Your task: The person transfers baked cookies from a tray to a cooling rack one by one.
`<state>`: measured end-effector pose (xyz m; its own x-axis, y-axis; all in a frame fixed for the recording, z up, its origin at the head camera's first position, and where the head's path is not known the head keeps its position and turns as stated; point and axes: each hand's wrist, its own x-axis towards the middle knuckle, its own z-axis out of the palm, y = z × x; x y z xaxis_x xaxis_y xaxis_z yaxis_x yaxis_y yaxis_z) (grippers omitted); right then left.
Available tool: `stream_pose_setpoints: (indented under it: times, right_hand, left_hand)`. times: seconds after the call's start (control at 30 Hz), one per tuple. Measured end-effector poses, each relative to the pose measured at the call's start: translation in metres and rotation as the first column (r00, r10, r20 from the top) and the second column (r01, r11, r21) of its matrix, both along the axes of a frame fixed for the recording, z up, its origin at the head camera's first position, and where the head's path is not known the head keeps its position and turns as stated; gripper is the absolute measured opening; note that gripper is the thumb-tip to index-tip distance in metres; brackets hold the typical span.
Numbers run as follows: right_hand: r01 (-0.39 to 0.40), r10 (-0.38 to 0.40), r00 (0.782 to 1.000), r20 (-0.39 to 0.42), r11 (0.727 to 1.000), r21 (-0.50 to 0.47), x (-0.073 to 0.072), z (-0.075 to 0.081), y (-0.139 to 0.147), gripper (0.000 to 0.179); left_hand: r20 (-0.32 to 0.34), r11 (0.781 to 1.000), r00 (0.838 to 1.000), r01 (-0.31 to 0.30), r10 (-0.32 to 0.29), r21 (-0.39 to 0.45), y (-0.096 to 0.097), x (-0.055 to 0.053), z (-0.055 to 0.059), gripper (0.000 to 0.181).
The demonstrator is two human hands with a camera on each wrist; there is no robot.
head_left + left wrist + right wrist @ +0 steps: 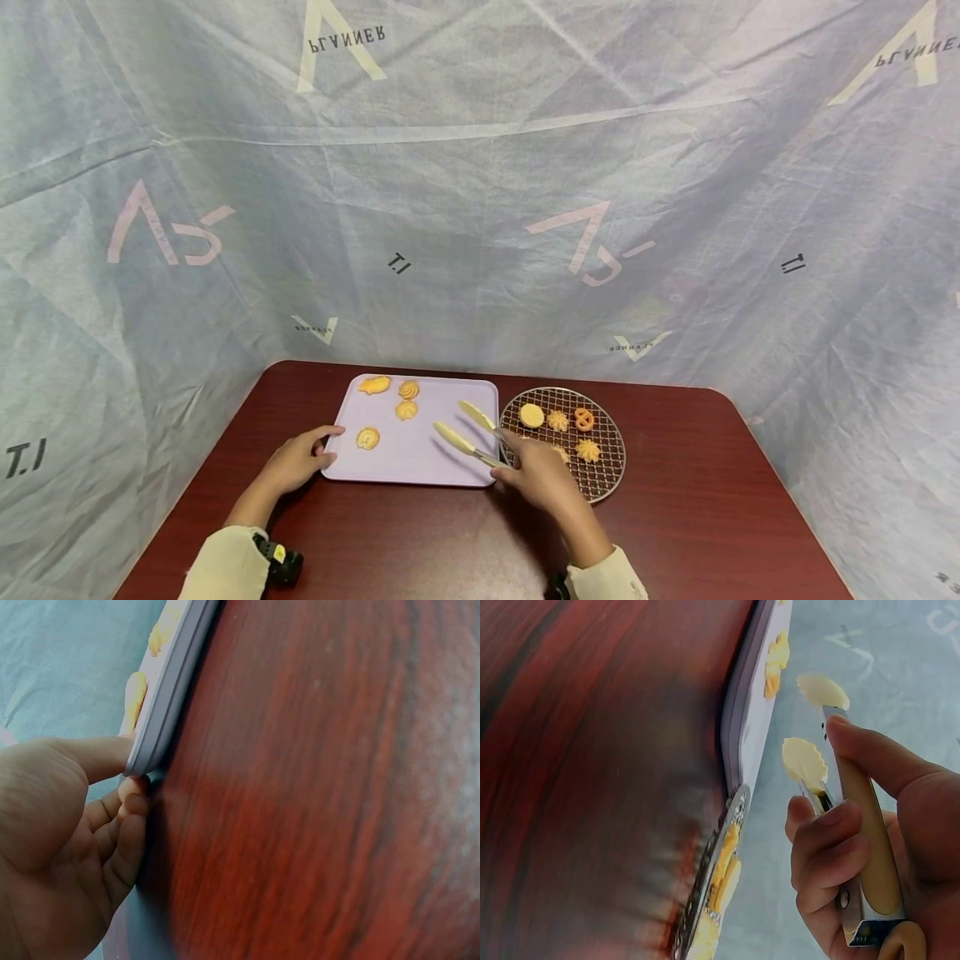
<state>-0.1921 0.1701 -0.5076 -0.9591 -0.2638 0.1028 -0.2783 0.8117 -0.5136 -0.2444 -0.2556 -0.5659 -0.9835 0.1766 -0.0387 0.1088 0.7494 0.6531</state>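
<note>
My left hand (294, 462) holds the left edge of a pale lilac tray (420, 462), thumb on the rim and fingers curled at its side in the left wrist view. On the tray lie a fish-shaped cookie (375, 384), a swirled cookie (408, 389), a shell-like cookie (407, 409) and a round cookie (367, 438). In my right hand (543, 477) is a pair of food tongs (877, 862) with cream tips, spread apart above the tray's right part with nothing between them. This hand partly hides the round wire rack (622, 458).
The rack stands right of the tray, bearing a round pale cookie (532, 416), a pretzel (584, 419), star-shaped cookies (588, 451) and more partly covered. Both rest on a dark red wooden table (697, 483). Grey printed cloth (480, 208) hangs behind and on both sides.
</note>
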Motion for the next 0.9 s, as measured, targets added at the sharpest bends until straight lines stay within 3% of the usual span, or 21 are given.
stream_pose_setpoints:
  times: [0.47, 0.9]
  right_hand:
    - [-0.035, 0.035, 0.999, 0.006, 0.998, 0.049, -0.010, -0.006, -0.027, 0.067]
    - [-0.017, 0.015, 1.000, 0.014, 0.985, 0.170, -0.023, -0.012, -0.054, 0.068]
  left_hand:
    - [0.015, 1.000, 1.000, 0.001, -0.001, -0.002, -0.001, -0.002, -0.001, 0.044]
    - [0.023, 1.000, 1.000, 0.000, 0.000, -0.005, 0.000, -0.001, 0.001, 0.044]
